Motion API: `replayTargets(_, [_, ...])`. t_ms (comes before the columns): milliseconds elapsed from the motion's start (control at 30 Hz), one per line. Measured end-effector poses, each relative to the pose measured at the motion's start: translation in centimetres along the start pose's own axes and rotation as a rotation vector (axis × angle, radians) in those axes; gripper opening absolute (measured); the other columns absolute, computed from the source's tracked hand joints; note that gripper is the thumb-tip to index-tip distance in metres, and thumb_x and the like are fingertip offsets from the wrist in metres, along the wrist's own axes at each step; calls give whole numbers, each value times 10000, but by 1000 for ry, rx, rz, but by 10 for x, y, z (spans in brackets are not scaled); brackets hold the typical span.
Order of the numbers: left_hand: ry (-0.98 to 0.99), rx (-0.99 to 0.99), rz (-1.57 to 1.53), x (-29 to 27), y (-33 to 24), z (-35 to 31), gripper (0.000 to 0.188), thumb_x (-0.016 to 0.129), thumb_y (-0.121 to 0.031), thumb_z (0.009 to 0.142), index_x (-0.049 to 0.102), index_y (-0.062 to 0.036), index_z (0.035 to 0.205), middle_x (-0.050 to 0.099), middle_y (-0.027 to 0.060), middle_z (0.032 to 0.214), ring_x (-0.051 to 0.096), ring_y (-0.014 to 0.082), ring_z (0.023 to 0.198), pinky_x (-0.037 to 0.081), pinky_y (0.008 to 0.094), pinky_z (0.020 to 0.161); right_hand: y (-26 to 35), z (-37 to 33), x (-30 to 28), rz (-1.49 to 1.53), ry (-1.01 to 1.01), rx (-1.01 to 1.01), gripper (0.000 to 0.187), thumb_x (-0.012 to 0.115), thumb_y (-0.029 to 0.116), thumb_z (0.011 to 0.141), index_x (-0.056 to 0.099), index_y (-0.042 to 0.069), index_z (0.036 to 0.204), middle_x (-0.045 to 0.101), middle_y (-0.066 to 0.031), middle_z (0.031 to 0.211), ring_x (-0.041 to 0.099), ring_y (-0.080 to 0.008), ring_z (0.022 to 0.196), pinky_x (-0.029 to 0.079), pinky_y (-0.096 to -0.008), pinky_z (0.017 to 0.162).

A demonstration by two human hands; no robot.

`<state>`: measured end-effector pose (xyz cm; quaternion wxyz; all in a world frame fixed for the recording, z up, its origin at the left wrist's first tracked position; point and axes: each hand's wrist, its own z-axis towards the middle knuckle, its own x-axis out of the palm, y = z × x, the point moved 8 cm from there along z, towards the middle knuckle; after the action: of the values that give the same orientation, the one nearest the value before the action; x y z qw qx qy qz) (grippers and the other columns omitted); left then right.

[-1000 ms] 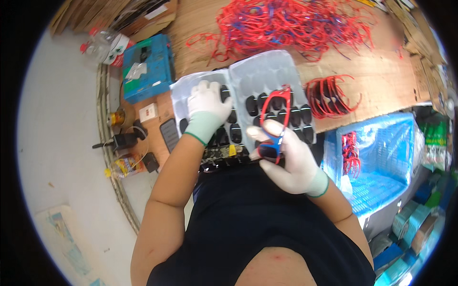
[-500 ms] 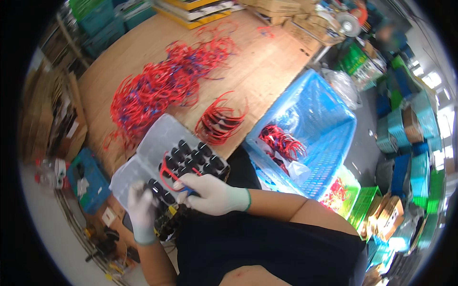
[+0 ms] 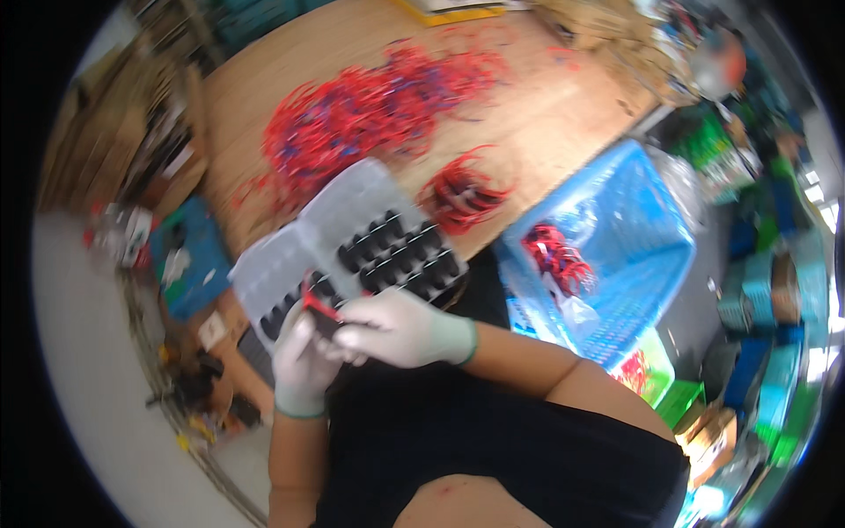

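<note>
Counter (image 3: 546,114): light brown, wood-like top, its straight right edge running away from the person.
Tangled heap (image 3: 361,114): red and blue frames in a long mound across the middle.
Small cluster (image 3: 466,189): red frames with dark lenses, near the right edge, apart from the heap.
Right tray (image 3: 352,198): pale grey, dark lenses filling its nearer pockets.
Left tray (image 3: 268,255): against the right one, its dark lenses partly hidden.
Blue box (image 3: 198,286): left side, whitish scrap on top.
White box (image 3: 211,330): small, just beside the blue one.
Far end: yellow-edged stack (image 3: 449,12), blurred.
</note>
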<state>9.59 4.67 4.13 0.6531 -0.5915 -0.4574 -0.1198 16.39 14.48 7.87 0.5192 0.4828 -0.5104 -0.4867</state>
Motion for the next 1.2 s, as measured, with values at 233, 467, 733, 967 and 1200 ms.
replayTargets(233, [-127,25,-11,-12,3,-8,272,613,-197,1000,608,21,1164,650,65,968,573,107,767,486,253,697,1,-3,-6,-151,-89,-42,222,498,135,1007,635,2,893,632,-62,680,632,-170,628,498,-316,627])
replayTargets(467, [-135,-50,109,-8,-2,-4,304,655,-279,979,612,6,1075,629,44,900,560,95,735,460,243,673,21,-8,-1,-415,-220,-273,145,551,64,933,647,18,835,594,-87,617,611,-264,540,479,-368,534])
replayTargets(733, [-196,-50,88,3,1,-4,374,668,-342,937,617,16,1032,624,33,820,551,104,708,432,246,639,33,-16,2,-668,-240,-447,82,609,4,856,668,7,914,560,-81,606,555,-274,498,416,-380,490])
replayTargets(967, [-325,-69,510,2,-20,-6,279,658,-262,962,621,6,1031,656,34,892,577,81,777,460,246,698,5,-11,-2,-320,-160,-98,92,626,65,930,666,-12,899,695,-111,751,683,-202,635,514,-302,613])
replayTargets(1200, [-261,121,556,17,-19,-15,147,604,-152,1023,606,-9,1056,657,28,925,585,77,821,491,258,771,-8,-11,-15,-125,-167,70,145,606,89,928,668,-29,871,683,-74,703,648,-125,625,501,-279,609])
